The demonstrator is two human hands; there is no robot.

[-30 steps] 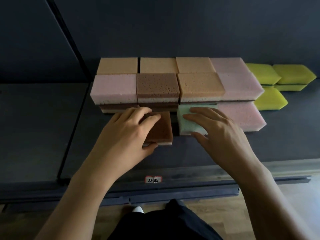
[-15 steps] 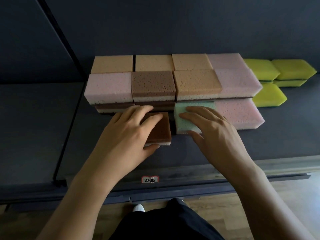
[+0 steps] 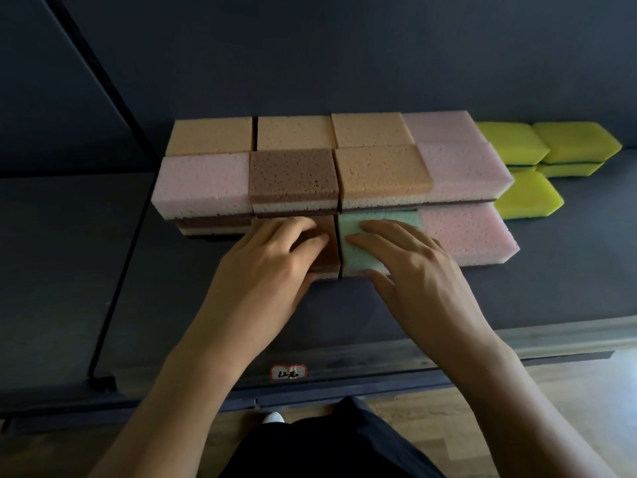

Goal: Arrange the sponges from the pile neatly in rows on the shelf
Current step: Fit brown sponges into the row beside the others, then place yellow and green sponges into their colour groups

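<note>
Nearest the camera, dark clothing (image 3: 331,443) and a white shoe tip (image 3: 274,416) show above a wood-grain floor (image 3: 568,391). On the shelf's front edge (image 3: 379,360) sits a small white label with a red border (image 3: 289,372); its handwritten marks are too blurred to read.

Both bare forearms reach onto the dark, matte shelf (image 3: 172,305). The left hand (image 3: 272,267) lies flat on a brown sponge (image 3: 327,250), fingers spread over its top and thumb against its front edge, a loose, flat grip pressing rather than clasping. The right hand (image 3: 413,267) rests the same way on a pale green sponge (image 3: 355,246), fingers on top and thumb at the front corner. The two sponges sit side by side, almost touching, in the front row, with a larger pink sponge (image 3: 468,236) just right of the green one.

Behind them rises a two-layer stack of porous rectangular blocks: a pink sponge (image 3: 203,184), a darker brown one (image 3: 293,177), a tan one (image 3: 382,174) and another pink (image 3: 465,170), each with a cream band beneath. A back row holds three tan sponges (image 3: 293,132) and one pink.

Farthest right, smooth yellow sponges (image 3: 527,194) with dark green undersides lie loosely grouped, less aligned than the rest.
</note>
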